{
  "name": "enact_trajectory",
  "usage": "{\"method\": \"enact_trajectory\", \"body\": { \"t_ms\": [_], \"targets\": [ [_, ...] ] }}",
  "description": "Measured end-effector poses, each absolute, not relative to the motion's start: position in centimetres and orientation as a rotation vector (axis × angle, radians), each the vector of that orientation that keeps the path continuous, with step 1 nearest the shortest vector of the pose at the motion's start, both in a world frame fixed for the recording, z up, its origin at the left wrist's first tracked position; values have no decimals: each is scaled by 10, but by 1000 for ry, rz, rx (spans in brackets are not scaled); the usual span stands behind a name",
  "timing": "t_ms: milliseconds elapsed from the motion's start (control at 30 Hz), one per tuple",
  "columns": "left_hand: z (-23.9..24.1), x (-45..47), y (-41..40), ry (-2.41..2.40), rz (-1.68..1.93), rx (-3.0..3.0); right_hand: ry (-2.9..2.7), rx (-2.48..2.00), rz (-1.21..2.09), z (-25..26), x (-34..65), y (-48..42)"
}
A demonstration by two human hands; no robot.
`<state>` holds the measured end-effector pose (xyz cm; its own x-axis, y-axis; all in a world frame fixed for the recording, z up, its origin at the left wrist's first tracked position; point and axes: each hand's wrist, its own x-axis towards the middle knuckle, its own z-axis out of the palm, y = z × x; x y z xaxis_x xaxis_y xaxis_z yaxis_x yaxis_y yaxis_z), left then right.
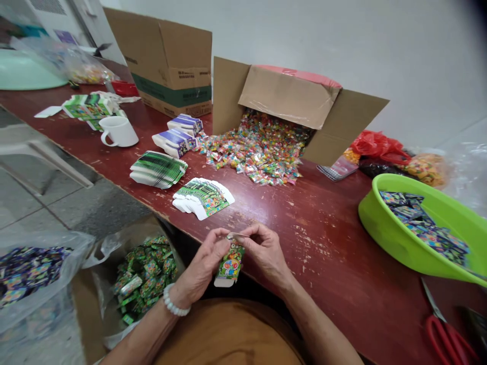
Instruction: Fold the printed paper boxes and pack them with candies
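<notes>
A small green printed carton (230, 264) hangs upright at the near edge of the red table (327, 253), gripped by both hands. My left hand (203, 266) wraps its fingers round the carton's left side, thumb at the top flap. My right hand (266, 251) pinches the top flap from the right. Flat green carton blanks (203, 197) lie fanned just beyond my hands, with a taller stack (158, 169) further left. An open cardboard box (292, 101) on its side spills small colourful sweet packets (258, 149) across the table.
A lime basin (403, 238) of dark packets sits at right, red scissors (449, 337) near it. A white mug (118, 132), purple cartons (178, 137) and a second cardboard box (171, 61) stand at back left. Below the table edge, a bag (146, 279) holds finished green cartons.
</notes>
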<state>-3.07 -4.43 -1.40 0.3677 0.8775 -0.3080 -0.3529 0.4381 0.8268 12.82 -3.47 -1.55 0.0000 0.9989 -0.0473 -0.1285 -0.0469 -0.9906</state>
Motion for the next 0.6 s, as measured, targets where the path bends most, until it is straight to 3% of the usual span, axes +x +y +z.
{"method": "enact_trajectory", "body": {
  "t_ms": [133, 333, 600],
  "targets": [
    [-12, -24, -48, 801, 745, 616, -1467, -1119, 1050, -9, 131, -37],
    [-12, -18, -45, 871, 754, 576, -1553, -1204, 1064, -3, 136, -37],
    [-12, -17, -44, 890, 761, 755, -1187, -1169, 1546, -2, 132, -24]
  ]
}}
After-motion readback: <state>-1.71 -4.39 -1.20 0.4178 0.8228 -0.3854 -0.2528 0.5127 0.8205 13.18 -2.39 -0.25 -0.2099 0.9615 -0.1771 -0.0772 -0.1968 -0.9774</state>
